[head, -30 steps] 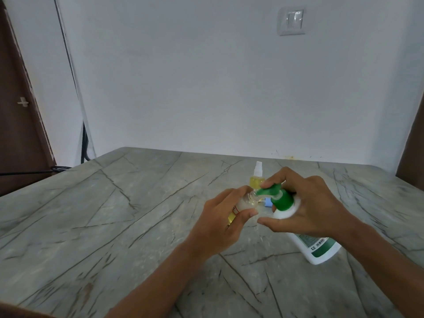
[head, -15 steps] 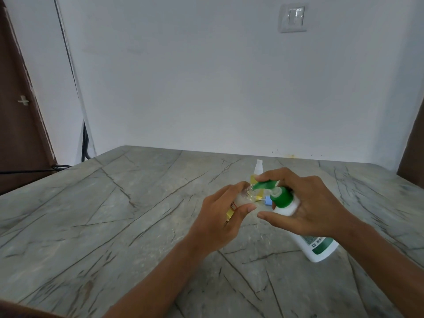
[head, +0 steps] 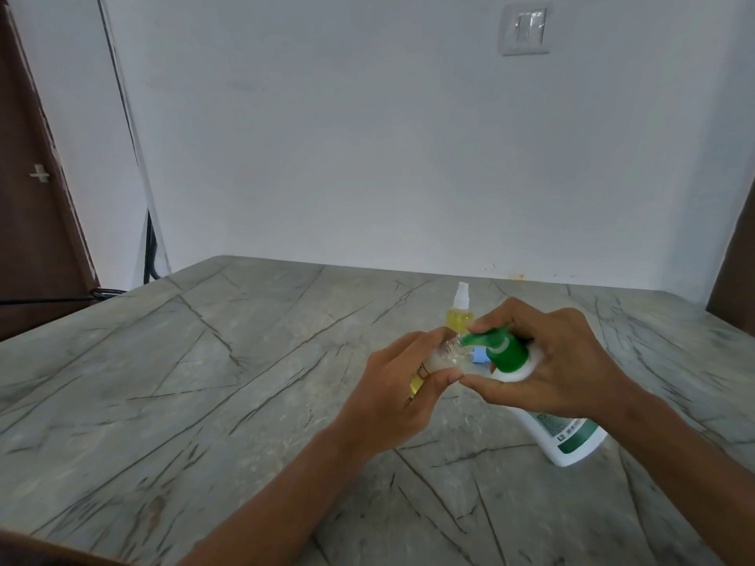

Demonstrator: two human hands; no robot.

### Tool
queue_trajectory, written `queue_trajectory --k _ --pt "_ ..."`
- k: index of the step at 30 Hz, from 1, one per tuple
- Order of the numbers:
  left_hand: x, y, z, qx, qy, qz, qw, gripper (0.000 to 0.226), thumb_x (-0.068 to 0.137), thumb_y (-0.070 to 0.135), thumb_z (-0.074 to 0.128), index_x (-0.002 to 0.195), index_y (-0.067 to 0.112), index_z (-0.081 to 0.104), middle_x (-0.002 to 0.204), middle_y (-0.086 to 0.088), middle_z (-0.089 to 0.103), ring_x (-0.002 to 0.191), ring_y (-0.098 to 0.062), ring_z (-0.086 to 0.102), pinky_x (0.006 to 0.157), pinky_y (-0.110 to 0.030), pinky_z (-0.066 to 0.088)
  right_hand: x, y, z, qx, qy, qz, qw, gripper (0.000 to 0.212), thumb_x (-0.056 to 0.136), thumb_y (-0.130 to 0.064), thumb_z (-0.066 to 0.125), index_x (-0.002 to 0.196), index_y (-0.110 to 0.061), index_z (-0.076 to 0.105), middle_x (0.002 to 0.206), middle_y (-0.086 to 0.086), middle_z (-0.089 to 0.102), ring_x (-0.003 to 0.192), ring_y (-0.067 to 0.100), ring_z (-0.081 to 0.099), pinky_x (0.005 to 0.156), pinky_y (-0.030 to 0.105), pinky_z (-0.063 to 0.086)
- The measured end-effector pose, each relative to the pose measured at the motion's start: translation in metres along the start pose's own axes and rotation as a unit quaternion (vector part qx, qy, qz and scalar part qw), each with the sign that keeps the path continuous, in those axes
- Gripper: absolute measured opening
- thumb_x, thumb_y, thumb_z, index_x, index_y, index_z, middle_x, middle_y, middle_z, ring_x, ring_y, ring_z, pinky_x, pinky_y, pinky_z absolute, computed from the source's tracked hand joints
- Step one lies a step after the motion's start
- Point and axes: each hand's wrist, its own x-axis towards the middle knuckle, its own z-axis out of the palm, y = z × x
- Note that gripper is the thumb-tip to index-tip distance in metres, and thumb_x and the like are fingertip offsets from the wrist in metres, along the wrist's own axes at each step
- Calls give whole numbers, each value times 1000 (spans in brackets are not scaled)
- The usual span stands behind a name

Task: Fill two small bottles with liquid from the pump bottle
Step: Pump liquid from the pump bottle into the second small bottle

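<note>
My left hand (head: 394, 396) grips a small clear bottle (head: 443, 358) with a yellow label, tilted with its open mouth toward the right. My right hand (head: 549, 363) holds the white pump bottle (head: 566, 437), which leans left on the table with its base at the right. The green pump head (head: 500, 347) has its nozzle touching the small bottle's mouth, and my right fingers lie over the pump top. Behind the hands stands a second small bottle (head: 459, 314), upright, with yellow liquid and a white spray cap.
A grey marble table (head: 204, 381) runs to a white wall behind. A small blue object (head: 601, 355) lies on the table between my hands, mostly hidden. A dark door stands at the far left, and a black cable hangs by the table's left corner.
Both hands and the two bottles shifted slightly left and up. The pump nozzle stays at the small bottle's mouth, and my right fingers remain pressed over the pump head.
</note>
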Motion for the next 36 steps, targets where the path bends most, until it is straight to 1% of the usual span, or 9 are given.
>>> queue_trajectory --k 4,9,11,14,21,27,30,33,36 --pt "1 -1 0 -4 20 -16 1000 47 93 40 52 122 3 58 104 -2 67 86 -5 59 71 -11 48 1 -2 0 -38 -30 18 999 55 75 -64 67 119 -38 49 91 -31 60 71 -10 62 62 3 45" --pt "2 -3 2 1 23 -44 999 47 93 42 51 121 5 59 97 5 65 80 3 57 70 -4 40 -3 1 1 -61 -67 25 996 76 71 -67 71 134 -37 40 91 -18 68 69 1 63 62 19 52" --pt "2 -3 3 3 26 -48 999 45 93 40 51 119 4 60 93 10 62 76 9 54 68 -2 38 -5 1 3 -39 -75 49 995 84 66 -65 76 135 -35 39 86 -16 68 67 2 64 60 19 52" --pt "3 0 4 4 38 -46 998 50 92 44 50 119 3 60 91 8 63 74 14 53 66 0 36 -5 2 4 -6 -64 55 996 79 64 -58 82 128 -32 44 83 -17 68 66 2 66 59 17 51" --pt "3 2 5 -12 49 -37 998 52 93 45 50 117 1 62 89 12 60 72 13 52 66 0 36 -1 1 4 20 -32 53 998 72 59 -45 89 119 -26 53 83 -21 70 68 -4 67 61 6 46" --pt "1 4 6 -24 32 -25 999 57 93 48 48 118 -1 62 96 -4 70 79 -1 57 69 -3 41 -1 3 5 17 -10 47 999 56 64 -50 81 109 -28 55 85 -15 72 68 -3 67 62 5 47" --pt "1 3 5 -16 34 -31 999 52 92 44 52 118 -1 61 95 -2 69 78 2 56 69 -2 40 -1 5 5 14 -11 51 999 57 65 -52 80 111 -31 54 87 -16 71 70 -2 67 62 9 49" --pt "3 1 4 -3 45 -40 998 45 91 36 55 118 0 61 92 8 63 76 14 53 67 0 37 -4 6 6 2 -31 51 998 65 69 -55 78 124 -33 49 90 -18 70 71 0 67 62 16 53" --pt "3 -1 5 4 43 -43 998 44 92 35 58 119 1 61 91 6 65 75 17 53 65 1 37 -6 6 7 12 -43 58 997 71 72 -55 74 133 -35 43 96 -19 69 73 0 67 65 14 52"
